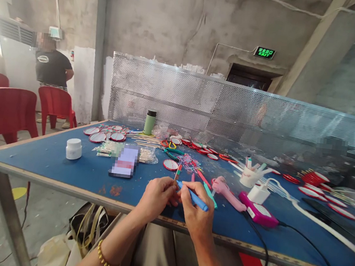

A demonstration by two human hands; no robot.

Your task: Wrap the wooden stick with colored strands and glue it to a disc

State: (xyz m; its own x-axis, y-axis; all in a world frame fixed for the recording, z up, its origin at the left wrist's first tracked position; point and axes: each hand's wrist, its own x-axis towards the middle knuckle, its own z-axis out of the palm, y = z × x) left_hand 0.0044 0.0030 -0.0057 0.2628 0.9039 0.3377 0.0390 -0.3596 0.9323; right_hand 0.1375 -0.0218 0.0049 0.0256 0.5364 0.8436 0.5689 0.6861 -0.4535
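My left hand (155, 197) is closed in a pinch on a thin red-and-green stick (177, 173) that points up and away from me. My right hand (197, 211) grips a blue pen (194, 198), its tip meeting the stick at my left fingers. Both hands hover over the near edge of the blue table (63, 166). A gold bead bracelet sits on my left wrist. Just beyond the hands lie a red-rimmed white disc (170, 165), a teal pen (210, 194) and a pink glue gun (227, 192).
A white jar (73, 148), green bottle (149, 122), scissors (171, 148), stick bundles, several red-rimmed discs (104, 134), a white cup (250, 175), a magenta box (258, 211) with cables lie around. A perforated metal screen (200, 101) backs the table. Red chairs (5, 114) and a standing person (52, 68) are at left.
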